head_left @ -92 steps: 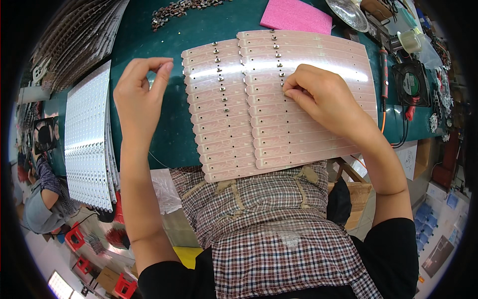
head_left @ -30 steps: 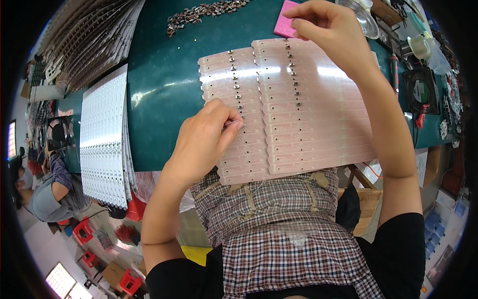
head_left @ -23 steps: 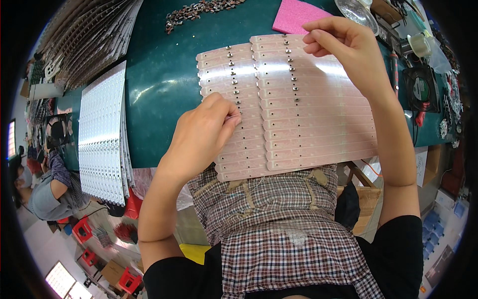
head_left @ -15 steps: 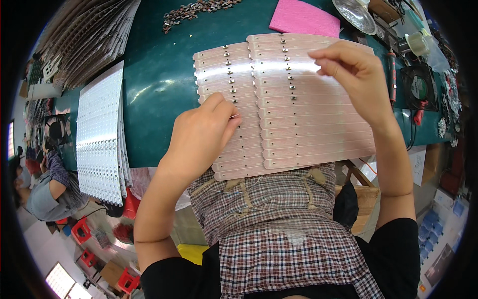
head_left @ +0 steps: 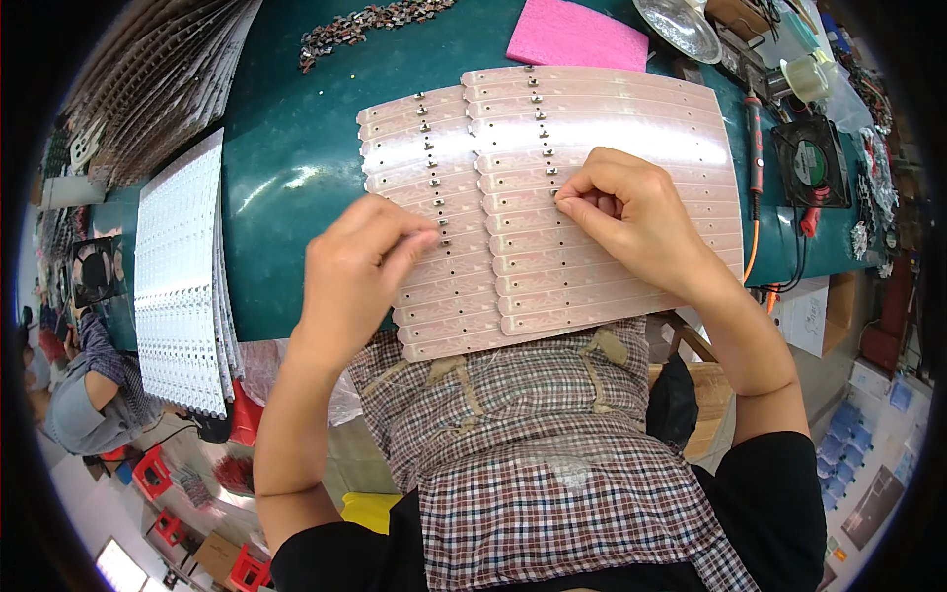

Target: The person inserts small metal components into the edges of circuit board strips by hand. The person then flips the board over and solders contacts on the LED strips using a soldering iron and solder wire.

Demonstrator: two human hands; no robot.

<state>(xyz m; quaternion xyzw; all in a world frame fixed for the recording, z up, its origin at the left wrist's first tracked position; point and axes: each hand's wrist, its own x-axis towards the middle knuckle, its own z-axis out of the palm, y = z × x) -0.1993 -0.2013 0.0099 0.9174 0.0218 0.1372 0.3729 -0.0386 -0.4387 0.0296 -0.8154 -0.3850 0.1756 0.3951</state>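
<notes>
Overhead, green bench (head_left: 296, 178) under pink strip panels (head_left: 612, 128); both hands' fingers (head_left: 582, 202) pinched together there.

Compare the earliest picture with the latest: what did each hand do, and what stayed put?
The left hand came down from the green mat onto the left row of pale strip boards, fingers at its line of small parts. The right hand reached up to the far edge near the pink pad, then returned to the right row. The boards, pad and white panel stack kept their places.

glossy pink strips (head_left: 592, 197); shiny green mat (head_left: 296, 148)
</notes>
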